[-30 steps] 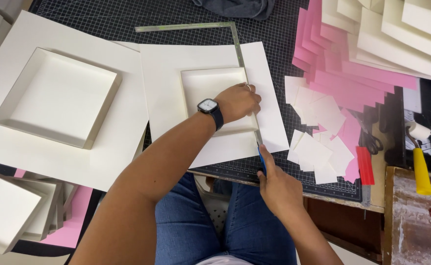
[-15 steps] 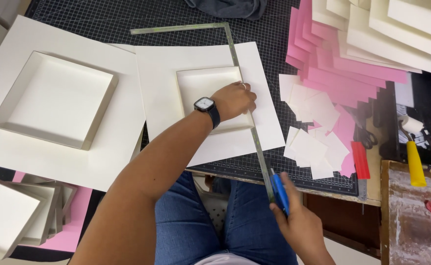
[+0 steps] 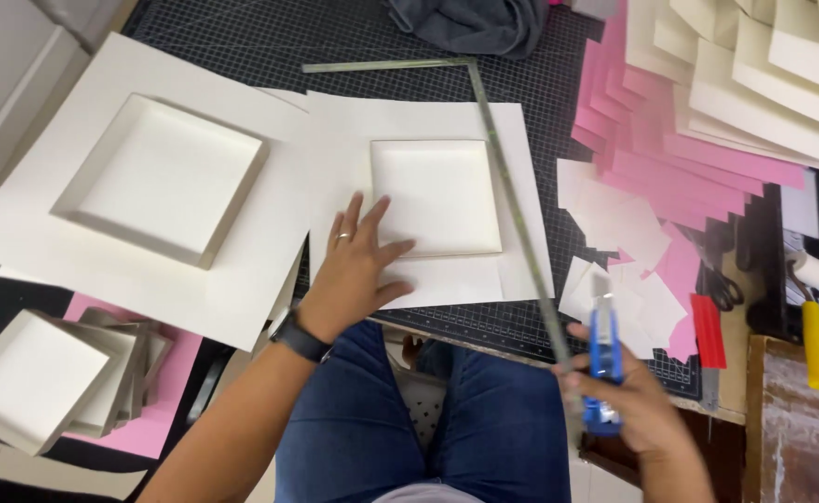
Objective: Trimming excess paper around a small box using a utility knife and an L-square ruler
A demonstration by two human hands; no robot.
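White card sheet (image 3: pixel 428 270) with a shallow square tray (image 3: pixel 436 196) set on its middle lies on the dark gridded cutting mat (image 3: pixel 242 37), straight ahead of the person's lap. Left hand (image 3: pixel 354 270) rests flat on the sheet's lower left part, fingers spread, fingertips touching the tray's left and bottom edges. A metal L-shaped square (image 3: pixel 507 200) lies over the sheet, its long arm running down just beside the tray's right side and past the mat's near edge. Right hand (image 3: pixel 628 396) is off the sheet, below and to the right of it, closed around a blue utility knife (image 3: pixel 603 359) held upright beside the square's lower end. A larger sheet with a bigger tray (image 3: pixel 163 177) lies to the left. Pink and white paper pieces (image 3: pixel 670 177) are fanned out on the right.
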